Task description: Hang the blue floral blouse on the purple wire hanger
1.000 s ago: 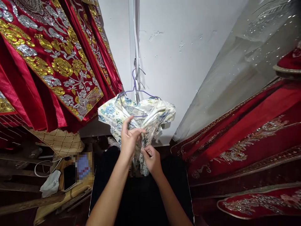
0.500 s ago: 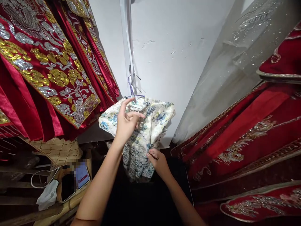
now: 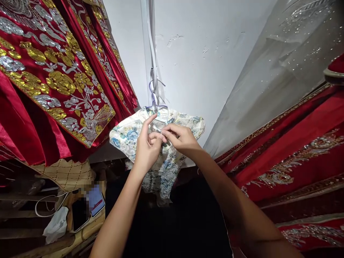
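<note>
A white floral blouse (image 3: 129, 138) with blue and yellow flowers hangs on a thin purple wire hanger (image 3: 152, 92) against the wall. Just below the collar, my left hand (image 3: 149, 145) pinches the blouse's front edge, its index finger raised towards the neckline. My right hand (image 3: 181, 138) meets it from the other side, thumb and forefinger pressed together on the same front edge. The fingers hide whatever small detail lies between them. Below my hands the lower part of the blouse hangs loose.
Red garments with gold and silver sequins (image 3: 61, 82) hang at left, a sheer sparkly fabric (image 3: 258, 82) and red embroidered cloth (image 3: 295, 143) at right. Two phones, one the lit phone (image 3: 95, 200), lie on a wooden surface beside a crumpled white plastic bag (image 3: 57, 224) and a white cable (image 3: 36, 208).
My right hand has moved up from the blouse's lower front to just below the collar, beside my left hand. The left hand stays near the neckline. The view has shifted slightly.
</note>
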{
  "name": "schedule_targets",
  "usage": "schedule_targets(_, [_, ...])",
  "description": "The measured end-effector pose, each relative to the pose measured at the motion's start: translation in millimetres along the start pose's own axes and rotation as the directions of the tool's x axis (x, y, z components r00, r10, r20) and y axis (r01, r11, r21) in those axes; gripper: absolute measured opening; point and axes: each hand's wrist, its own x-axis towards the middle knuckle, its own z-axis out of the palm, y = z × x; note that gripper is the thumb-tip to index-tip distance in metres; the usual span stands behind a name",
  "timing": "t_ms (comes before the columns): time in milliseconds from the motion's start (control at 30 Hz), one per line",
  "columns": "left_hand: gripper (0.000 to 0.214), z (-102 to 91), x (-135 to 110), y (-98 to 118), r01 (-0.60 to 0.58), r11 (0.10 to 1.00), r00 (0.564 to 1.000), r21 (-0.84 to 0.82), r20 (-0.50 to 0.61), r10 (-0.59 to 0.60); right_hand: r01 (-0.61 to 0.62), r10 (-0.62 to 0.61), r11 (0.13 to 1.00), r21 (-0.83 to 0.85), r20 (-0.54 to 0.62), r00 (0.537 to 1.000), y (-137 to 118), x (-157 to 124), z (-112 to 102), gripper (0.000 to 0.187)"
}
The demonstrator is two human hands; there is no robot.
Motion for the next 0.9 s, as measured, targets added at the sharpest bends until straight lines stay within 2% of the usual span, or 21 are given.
schedule_targets(67, [0.065, -3.5, 0.5, -8.9, 0.013, 1.0, 1.0, -0.018, -0.02, -0.013, 0.047, -0.049, 0.997, -0.053, -0.032, 0.998, 1.8, 3.7, -1.3, 0.021])
schedule_targets(167, [0.064, -8.4, 1.1, -19.8, 0.041, 0.998, 0.998, -0.049, -0.04, -0.043, 0.054, -0.062, 0.996, -0.065, -0.135, 0.989, 1.4, 8.2, -6.4, 0.021])
schedule_targets(267, [0.057, -10.0, 1.0, -21.8, 0.035, 0.994, 0.995, -0.102, -0.085, -0.044, 0.06, -0.067, 0.997, -0.058, -0.117, 0.991, -1.0, 10.7, -10.1, 0.02])
schedule_targets(367, [0.034, -7.4, 2.2, -15.3, -0.045, 0.991, 0.986, -0.128, -0.165, 0.024, 0.071, -0.075, 0.996, -0.051, -0.081, 0.994, -4.0, 10.1, -10.3, 0.017])
schedule_targets(467, [0.012, -3.5, 6.1, -7.4, -0.075, 0.996, 0.984, -0.044, -0.167, 0.067, 0.067, -0.07, 0.997, -0.029, -0.126, 0.99, -7.5, 9.0, -10.8, 0.017])
schedule_targets(667, [0.015, 3.2, 16.2, -5.6, -0.104, 0.994, 0.985, 0.018, -0.139, 0.106, 0.062, -0.068, 0.996, -0.064, -0.104, 0.992, -13.6, 10.9, -17.1, 0.017])
schedule_targets(900, [0.022, 13.7, 16.1, -10.4, -0.092, 0.994, 0.983, 0.053, -0.153, 0.099, 0.03, -0.031, 0.998, -0.048, -0.019, 0.999, -7.0, 9.7, -21.8, 0.018])
